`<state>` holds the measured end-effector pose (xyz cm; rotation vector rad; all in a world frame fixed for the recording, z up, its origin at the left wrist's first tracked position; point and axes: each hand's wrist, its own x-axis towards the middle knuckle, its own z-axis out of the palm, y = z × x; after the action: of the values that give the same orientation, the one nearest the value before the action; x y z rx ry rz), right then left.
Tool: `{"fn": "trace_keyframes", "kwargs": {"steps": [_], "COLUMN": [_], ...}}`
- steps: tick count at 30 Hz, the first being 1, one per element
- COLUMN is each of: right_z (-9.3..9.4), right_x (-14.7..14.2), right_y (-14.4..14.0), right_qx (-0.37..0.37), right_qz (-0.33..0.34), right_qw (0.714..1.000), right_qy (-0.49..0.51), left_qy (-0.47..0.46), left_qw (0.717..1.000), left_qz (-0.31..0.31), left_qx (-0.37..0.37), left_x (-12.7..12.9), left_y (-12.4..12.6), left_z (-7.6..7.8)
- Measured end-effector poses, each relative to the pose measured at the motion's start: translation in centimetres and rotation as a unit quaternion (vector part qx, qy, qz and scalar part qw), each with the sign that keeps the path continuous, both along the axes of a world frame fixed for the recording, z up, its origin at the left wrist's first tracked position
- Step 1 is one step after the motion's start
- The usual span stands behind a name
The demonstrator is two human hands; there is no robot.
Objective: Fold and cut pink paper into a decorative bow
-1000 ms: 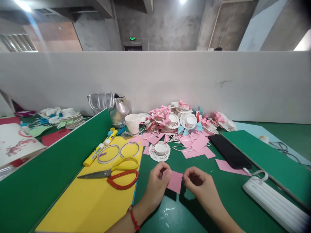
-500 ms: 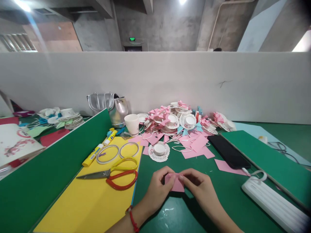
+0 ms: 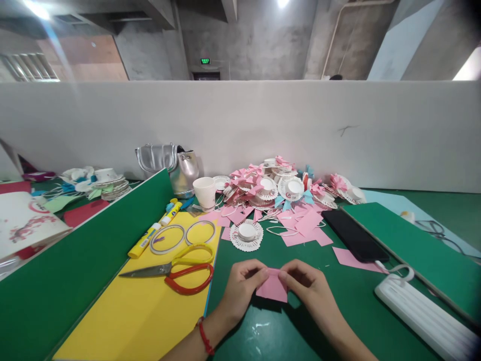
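Right of the scissors (image 3: 168, 269), the left hand (image 3: 240, 288) and right hand (image 3: 312, 287) are pinching pink paper (image 3: 272, 291) between their fingers (image 3: 262, 275).

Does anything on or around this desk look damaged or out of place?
Two small things. A dark branching mark interrupts the plain grey partition, perhaps a crack or scribble; I can't tell. One flat pink paper piece seems partly tucked under the black phone, away from the other loose pink pieces.
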<state>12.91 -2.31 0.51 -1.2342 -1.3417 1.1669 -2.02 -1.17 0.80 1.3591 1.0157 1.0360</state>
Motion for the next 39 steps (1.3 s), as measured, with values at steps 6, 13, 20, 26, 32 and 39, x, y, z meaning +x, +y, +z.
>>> {"fn": "trace_keyframes", "kwargs": {"steps": [6, 13, 20, 26, 32, 39], "right_z": [-0.2, -0.7, -0.6, -0.3, -0.8, -1.8], "right_x": [0.1, -0.2, 0.3, -0.2, -0.5, 0.0], "right_y": [-0.6, -1.2, -0.5, -0.4, -0.6, -0.7], "right_qx": [0.272, 0.399, 0.323, 0.134, 0.141, 0.28], "right_qz": [-0.075, 0.059, -0.031, -0.013, 0.002, 0.019], "right_qw": [0.943, 0.841, 0.901, 0.98, 0.977, 0.916], "right_qy": [-0.174, -0.36, -0.29, -0.15, -0.163, -0.287], "left_qy": [0.036, 0.04, 0.072, 0.058, 0.035, 0.044], "left_qw": [0.994, 0.999, 0.995, 0.996, 0.998, 0.998], "left_qz": [0.08, 0.0, -0.058, -0.033, -0.034, -0.036], "left_qx": [0.069, 0.013, 0.037, 0.05, 0.03, 0.014], "left_x": [0.3, 0.5, 0.7, 0.4, 0.5, 0.6], "left_y": [0.1, -0.1, -0.3, -0.4, -0.3, -0.4], "left_z": [-0.5, 0.0, -0.5, 0.0, 0.1, 0.3]}}
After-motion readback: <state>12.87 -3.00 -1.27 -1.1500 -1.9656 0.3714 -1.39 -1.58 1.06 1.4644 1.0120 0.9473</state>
